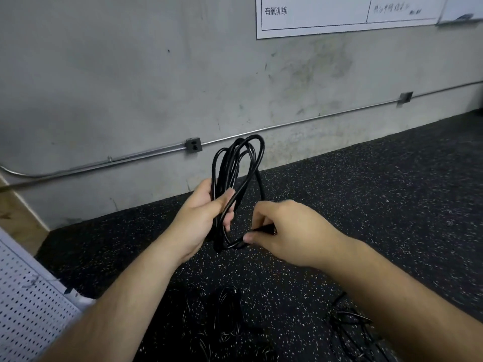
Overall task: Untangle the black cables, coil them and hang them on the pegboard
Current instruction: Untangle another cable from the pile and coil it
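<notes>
A black cable point(236, 163) is gathered into several upright loops in front of me. My left hand point(206, 212) grips the middle of the coil, thumb across the strands. Just to its right, my right hand point(285, 231) pinches the cable's free end near the coil's bottom loop. More black cables point(227, 317) lie in a loose tangle on the dark speckled floor below my forearms, with another bunch point(350, 320) under my right arm. The white pegboard point(28, 309) fills the lower left corner.
A grey concrete wall point(130, 87) stands ahead, with a metal conduit point(104, 163) and an outlet box point(193, 145) low along it. A white printed chart point(339, 14) hangs at the upper right. Black rubber flooring point(392, 192) spreads to the right.
</notes>
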